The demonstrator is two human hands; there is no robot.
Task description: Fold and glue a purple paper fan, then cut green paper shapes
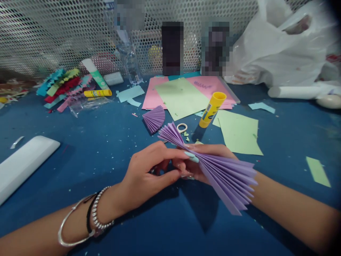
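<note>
A pleated purple paper fan (226,177) is pinched at its narrow middle, its folds spreading toward the lower right and a shorter end flaring to the upper left. My right hand (213,156) is closed around that middle from behind, partly covered by the pleats. From the left, my left hand (151,174) presses its fingertips to the fan's middle, fingers bent in. Just beyond the hands lies a second, smaller purple fan (154,119). Next to it is the white handle loop of scissors (182,128), their blades mostly hidden. A yellow glue stick tube (212,110) stands upright, tilted in view, behind my right hand.
Pink sheets (153,94) and green paper (181,97) lie at the back, more green paper (239,131) to the right. Colourful folded strips (64,89), a clear bottle (130,60), a white plastic bag (282,46) and a white object (26,163) surround the work area. Scraps are scattered about.
</note>
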